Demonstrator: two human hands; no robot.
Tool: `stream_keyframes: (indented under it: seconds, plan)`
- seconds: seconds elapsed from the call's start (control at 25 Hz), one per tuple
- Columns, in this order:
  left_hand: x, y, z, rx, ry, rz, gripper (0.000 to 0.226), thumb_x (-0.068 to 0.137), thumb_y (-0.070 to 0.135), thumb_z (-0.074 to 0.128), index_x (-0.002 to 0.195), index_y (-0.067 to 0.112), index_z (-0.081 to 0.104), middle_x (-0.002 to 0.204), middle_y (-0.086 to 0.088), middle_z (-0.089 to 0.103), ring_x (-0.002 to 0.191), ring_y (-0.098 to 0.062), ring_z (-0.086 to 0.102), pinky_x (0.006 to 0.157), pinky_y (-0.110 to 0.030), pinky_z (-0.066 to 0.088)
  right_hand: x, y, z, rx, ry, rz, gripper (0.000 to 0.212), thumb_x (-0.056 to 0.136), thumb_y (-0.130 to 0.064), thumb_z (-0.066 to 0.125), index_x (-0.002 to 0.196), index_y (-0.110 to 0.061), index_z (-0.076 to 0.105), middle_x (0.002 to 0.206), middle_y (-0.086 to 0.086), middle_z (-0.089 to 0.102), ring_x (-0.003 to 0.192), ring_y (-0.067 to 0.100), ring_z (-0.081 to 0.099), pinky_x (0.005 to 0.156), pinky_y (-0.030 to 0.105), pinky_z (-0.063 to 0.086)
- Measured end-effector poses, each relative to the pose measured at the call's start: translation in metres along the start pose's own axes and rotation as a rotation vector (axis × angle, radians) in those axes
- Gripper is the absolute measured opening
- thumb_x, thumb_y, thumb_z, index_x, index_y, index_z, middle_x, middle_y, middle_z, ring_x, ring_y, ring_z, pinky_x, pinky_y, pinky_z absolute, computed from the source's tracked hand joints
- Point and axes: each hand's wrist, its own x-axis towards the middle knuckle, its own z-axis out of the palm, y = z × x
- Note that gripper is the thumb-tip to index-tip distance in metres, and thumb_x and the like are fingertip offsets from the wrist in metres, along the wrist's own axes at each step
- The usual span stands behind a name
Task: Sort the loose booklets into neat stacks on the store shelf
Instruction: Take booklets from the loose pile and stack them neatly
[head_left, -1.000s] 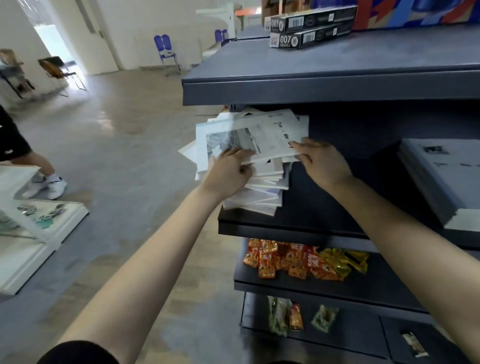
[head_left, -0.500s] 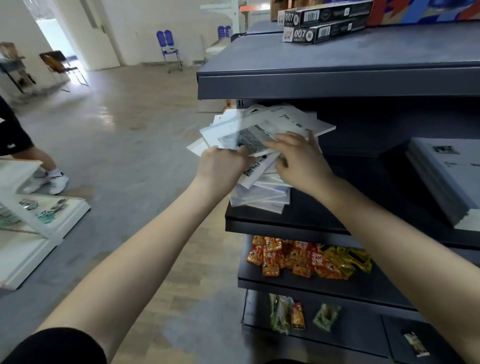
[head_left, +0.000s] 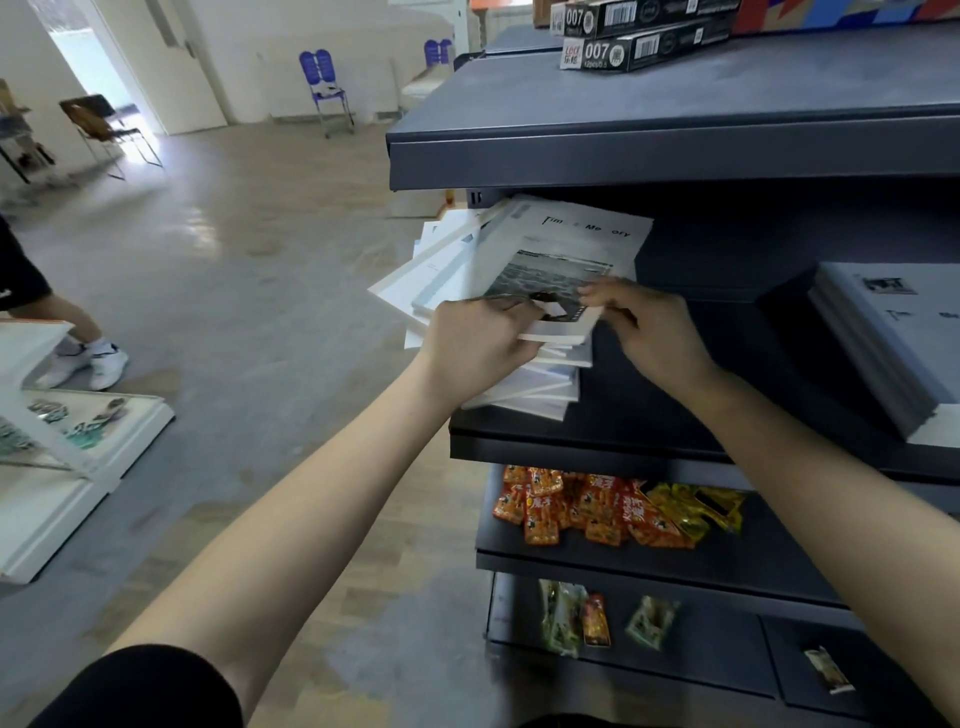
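Paper covers slide easily: the loose booklets (head_left: 441, 275) lie fanned at the left end of the dark metal shelf (head_left: 649, 436), with several corners overhanging its open end above the floor (head_left: 260, 312). The left hand (head_left: 478, 338) grips the near edge of the upper few, and the right hand (head_left: 649, 332) pinches the near corner of the top booklet (head_left: 571, 239). Risk: a sideways tug may carry the overhanging copies off the end, or bend a cover against the upper shelf (head_left: 623, 150) close overhead. Open room lies to the right, a bare stretch of shelf between the fan and the squared stack (head_left: 878, 338). Vertical clearance is slight.
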Motion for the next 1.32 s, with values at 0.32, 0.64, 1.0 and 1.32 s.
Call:
stream_keyframes:
  seconds: [0.32, 0.64, 1.0, 1.32]
  plan:
    - [-0.003, -0.018, 0.017, -0.046, 0.041, -0.053, 0.055, 0.079, 0.063, 0.043, 0.103, 0.021, 0.072, 0.095, 0.005, 0.073, 0.091, -0.017, 0.07, 0.053, -0.03, 0.055, -0.005, 0.016, -0.045, -0.022, 0.077, 0.187, 0.043, 0.082, 0.011, 0.046, 0.111, -0.013, 0.066, 0.129, 0.004, 0.056, 0.12, 0.006, 0.046, 0.1, 0.001, 0.025]
    - [0.012, -0.006, 0.021, -0.122, -0.109, -0.22, 0.071, 0.067, 0.075, 0.035, 0.104, 0.021, 0.062, 0.1, 0.004, 0.069, 0.089, -0.022, 0.067, 0.061, -0.028, 0.043, -0.004, -0.025, -0.017, -0.462, -0.425, 0.183, 0.061, 0.087, -0.052, 0.053, 0.141, -0.05, 0.025, 0.156, -0.013, 0.011, 0.144, 0.022, 0.0, 0.109, 0.048, 0.027]
    - [0.006, -0.007, 0.033, -0.482, -0.158, -0.177, 0.059, 0.079, 0.058, 0.058, 0.124, 0.021, 0.061, 0.137, -0.008, 0.054, 0.134, -0.032, 0.039, 0.109, -0.047, 0.033, -0.007, -0.012, -0.007, -0.253, -0.141, 0.065, 0.045, 0.082, -0.049, 0.059, 0.124, -0.034, 0.058, 0.142, -0.005, 0.046, 0.137, 0.017, 0.029, 0.11, 0.042, 0.033]
    - [0.01, 0.017, 0.031, -0.559, 0.038, -0.093, 0.047, 0.075, 0.049, 0.059, 0.102, 0.013, 0.074, 0.113, -0.013, 0.068, 0.11, -0.033, 0.06, 0.095, -0.044, 0.048, -0.025, 0.009, -0.018, -0.32, -0.127, 0.188, 0.06, 0.081, -0.042, 0.065, 0.136, -0.038, 0.043, 0.152, 0.007, 0.029, 0.14, 0.039, 0.017, 0.113, 0.05, 0.024]
